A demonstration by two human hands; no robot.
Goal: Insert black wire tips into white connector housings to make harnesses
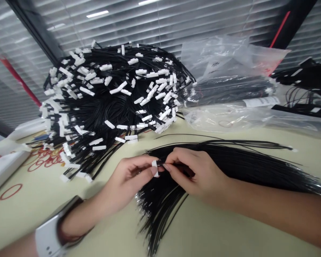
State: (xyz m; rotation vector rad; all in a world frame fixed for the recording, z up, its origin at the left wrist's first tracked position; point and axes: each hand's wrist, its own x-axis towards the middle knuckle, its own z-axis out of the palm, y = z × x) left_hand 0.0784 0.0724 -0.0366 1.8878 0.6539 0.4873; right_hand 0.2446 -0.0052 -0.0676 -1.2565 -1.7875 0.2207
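Note:
My left hand (131, 182) pinches a small white plastic connector (155, 169) between thumb and forefinger. Just to its right, my right hand (196, 171) is closed on thin black wire (162, 164) that runs up to the connector. Whether the wire's tip sits inside the connector I cannot tell. Beneath both hands lies a long bundle of loose black wires (238, 167), its bare ends silvery at the lower left and far right. Behind my left hand rises a large heap of black cables (115, 103) tipped with white connectors.
Clear plastic bags (227, 92) holding dark cables lie at the back right, beside more black cables (307, 82). Red rubber bands (42, 157) and a white box (8, 167) are at the left. Window blinds (149, 21) stand behind the pale table (216, 228).

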